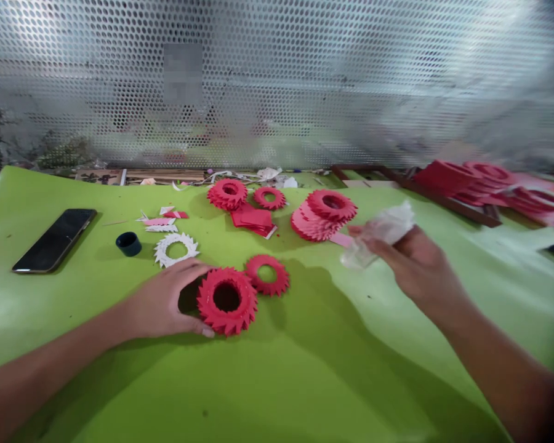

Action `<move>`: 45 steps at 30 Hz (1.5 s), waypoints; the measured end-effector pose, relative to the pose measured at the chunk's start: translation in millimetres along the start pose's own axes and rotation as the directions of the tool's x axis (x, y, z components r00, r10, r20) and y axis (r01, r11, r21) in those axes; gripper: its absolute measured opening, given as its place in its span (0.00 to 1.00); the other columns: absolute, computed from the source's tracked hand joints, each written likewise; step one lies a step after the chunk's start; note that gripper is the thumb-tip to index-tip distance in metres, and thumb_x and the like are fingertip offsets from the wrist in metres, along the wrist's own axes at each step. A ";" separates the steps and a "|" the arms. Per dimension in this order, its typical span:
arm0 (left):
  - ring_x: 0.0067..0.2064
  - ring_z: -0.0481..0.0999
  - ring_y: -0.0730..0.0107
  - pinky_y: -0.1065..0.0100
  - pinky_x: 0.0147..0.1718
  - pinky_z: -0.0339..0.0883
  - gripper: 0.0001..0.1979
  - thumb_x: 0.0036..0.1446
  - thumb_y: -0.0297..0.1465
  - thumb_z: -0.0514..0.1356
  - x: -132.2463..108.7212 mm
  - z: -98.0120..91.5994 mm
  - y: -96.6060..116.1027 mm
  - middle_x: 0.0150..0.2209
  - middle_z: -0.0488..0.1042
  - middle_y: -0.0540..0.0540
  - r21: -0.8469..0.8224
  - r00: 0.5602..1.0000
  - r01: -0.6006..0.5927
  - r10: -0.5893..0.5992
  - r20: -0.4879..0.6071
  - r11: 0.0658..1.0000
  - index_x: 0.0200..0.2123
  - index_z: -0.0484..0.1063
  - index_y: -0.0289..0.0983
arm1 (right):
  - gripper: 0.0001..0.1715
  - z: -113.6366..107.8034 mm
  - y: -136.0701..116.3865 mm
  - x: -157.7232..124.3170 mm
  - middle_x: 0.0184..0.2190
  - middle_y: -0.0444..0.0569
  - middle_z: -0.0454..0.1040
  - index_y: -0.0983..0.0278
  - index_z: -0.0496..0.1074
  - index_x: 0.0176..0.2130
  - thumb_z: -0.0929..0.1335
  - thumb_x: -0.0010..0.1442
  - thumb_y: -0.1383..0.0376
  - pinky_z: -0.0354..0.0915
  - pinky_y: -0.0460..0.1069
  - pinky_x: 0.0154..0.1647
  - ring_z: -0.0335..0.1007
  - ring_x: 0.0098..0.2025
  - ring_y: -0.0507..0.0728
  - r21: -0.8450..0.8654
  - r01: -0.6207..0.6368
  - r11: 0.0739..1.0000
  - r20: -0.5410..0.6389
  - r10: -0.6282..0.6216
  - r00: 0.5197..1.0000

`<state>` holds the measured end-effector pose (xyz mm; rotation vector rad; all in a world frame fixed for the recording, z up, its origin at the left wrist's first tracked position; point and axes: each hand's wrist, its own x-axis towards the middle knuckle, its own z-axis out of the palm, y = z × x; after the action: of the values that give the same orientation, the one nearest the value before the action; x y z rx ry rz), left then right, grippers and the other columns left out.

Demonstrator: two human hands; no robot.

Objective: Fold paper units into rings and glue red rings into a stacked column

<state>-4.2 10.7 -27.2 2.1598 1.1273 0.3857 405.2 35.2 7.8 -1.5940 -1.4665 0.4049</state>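
My left hand (166, 301) curls its thumb and fingers round the left side of a red folded-paper ring (247, 307) with a toothed rim. Just behind that stack, touching or nearly so, lies a thinner red ring (277, 286). On the right, my right hand (418, 264) pinches a crumpled clear plastic bag (390, 227) above the table. Close to the bag stands a tilted stack of pink rings (307, 221) topped by a red ring (346, 206). A pink paper strip (340, 239) pokes out beside it. A white toothed ring (157, 249) sits behind my left hand.
A phone (55, 240) and a dark blue round cap (128, 244) lie at the left. Red paper pieces (252, 216) and more red rings (227, 194) are at the back. A brown tray (466, 206) holds red ring stacks at right. A perforated metal screen (277, 86) rises behind the green table.
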 end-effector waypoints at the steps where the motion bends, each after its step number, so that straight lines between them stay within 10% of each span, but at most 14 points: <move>1: 0.62 0.73 0.39 0.44 0.60 0.71 0.47 0.46 0.60 0.71 -0.3 0.1 -0.4 0.63 0.71 0.38 0.003 1.000 0.009 -0.009 0.000 1.000 0.65 0.68 0.45 | 0.31 -1.5 8.6 4.2 0.41 0.59 0.82 0.57 0.68 0.43 0.74 0.51 0.40 0.75 0.64 0.50 0.80 0.48 0.69 0.025 -0.031 0.999 -0.019 0.031 0.999; 13: 0.65 0.71 0.34 0.39 0.61 0.69 0.48 0.47 0.60 0.70 -3.5 0.5 -3.0 0.66 0.69 0.37 0.037 0.999 0.042 -0.042 0.005 0.998 0.67 0.66 0.46 | 0.36 -10.8 43.5 4.2 0.49 0.61 0.80 0.59 0.68 0.48 0.79 0.45 0.50 0.74 0.63 0.51 0.79 0.46 0.67 -0.024 -0.168 0.986 0.036 0.168 0.985; 20: 0.66 0.69 0.32 0.38 0.63 0.66 0.49 0.46 0.60 0.71 -4.6 -0.8 -5.0 0.68 0.67 0.36 0.075 0.998 0.062 -0.061 -0.007 0.995 0.67 0.66 0.45 | 0.17 -34.6 25.5 -25.6 0.35 0.54 0.77 0.57 0.68 0.43 0.72 0.56 0.54 0.72 0.59 0.37 0.75 0.34 0.61 -0.129 0.025 0.991 -0.403 -0.076 0.912; 22: 0.65 0.70 0.34 0.39 0.63 0.68 0.48 0.47 0.60 0.70 -5.0 -1.8 -3.5 0.67 0.68 0.36 0.075 0.998 0.056 -0.056 -0.003 0.996 0.67 0.66 0.44 | 0.09 -32.0 12.5 -39.2 0.30 0.51 0.76 0.57 0.70 0.40 0.70 0.60 0.57 0.72 0.56 0.33 0.74 0.30 0.59 -0.233 0.193 0.953 -0.258 -0.252 0.933; 24: 0.65 0.70 0.35 0.40 0.62 0.68 0.48 0.48 0.60 0.70 -5.5 -2.6 -2.2 0.66 0.68 0.37 0.074 0.999 0.047 -0.046 -0.004 0.996 0.66 0.66 0.45 | 0.09 -21.3 -3.9 -48.9 0.31 0.51 0.79 0.58 0.73 0.41 0.68 0.64 0.56 0.74 0.56 0.34 0.76 0.30 0.59 -0.303 0.371 0.878 0.125 -0.349 0.929; 29: 0.64 0.71 0.36 0.41 0.62 0.68 0.47 0.47 0.60 0.70 -4.1 -2.6 -1.5 0.65 0.69 0.38 0.065 0.999 0.045 -0.044 -0.008 0.997 0.65 0.66 0.45 | 0.45 25.2 -43.3 -45.0 0.65 0.65 0.70 0.65 0.63 0.68 0.69 0.64 0.42 0.70 0.71 0.59 0.71 0.63 0.73 -0.272 0.538 0.798 0.699 -0.220 0.680; 34: 0.64 0.70 0.37 0.43 0.61 0.69 0.47 0.47 0.60 0.70 -0.7 -1.3 -0.6 0.64 0.70 0.38 0.031 1.000 0.022 -0.022 -0.003 0.999 0.65 0.67 0.44 | 0.56 57.0 -57.2 -27.8 0.69 0.70 0.62 0.66 0.55 0.73 0.73 0.60 0.42 0.64 0.74 0.64 0.64 0.68 0.77 -0.256 0.587 0.768 0.774 -0.200 0.600; 45: 0.66 0.69 0.36 0.45 0.62 0.69 0.48 0.46 0.61 0.70 -0.9 -0.2 -1.8 0.66 0.69 0.38 0.052 1.000 -0.016 0.017 -0.016 0.998 0.66 0.67 0.44 | 0.62 57.9 -31.8 -14.0 0.72 0.65 0.59 0.63 0.56 0.74 0.73 0.54 0.35 0.57 0.74 0.70 0.60 0.70 0.77 -0.236 0.395 0.888 0.756 -0.088 0.649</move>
<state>-5.9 10.8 -28.2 2.2167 1.1404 0.3856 338.8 41.3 -3.1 -1.5540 -2.4932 0.6784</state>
